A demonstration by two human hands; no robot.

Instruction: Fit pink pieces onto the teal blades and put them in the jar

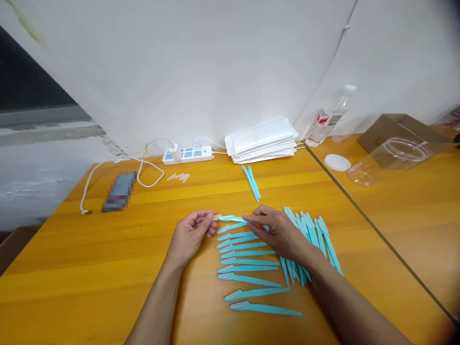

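Note:
My right hand point(272, 225) pinches the handle of a turquoise eyebrow razor point(230, 218), its blade end pointing left. Between the thumb and fingers of my left hand point(196, 230) is a small pale blade cover point(216, 217), right at the razor's tip; whether it is partly over the blade I cannot tell. Below my hands, several similar razors point(251, 278) lie in a rough column, blade ends to the left. A heap of razors with pale covers point(328, 239) lies beside and partly under my right forearm.
Two crossed turquoise razors point(252, 184) lie farther back, near stacked white packets point(264, 141). Pale loose covers point(178, 177) sit before a power strip point(188, 154). At left is a phone point(120, 191) near a white cable; at right are a bottle point(328, 120), white lid point(337, 162) and clear jar point(388, 160).

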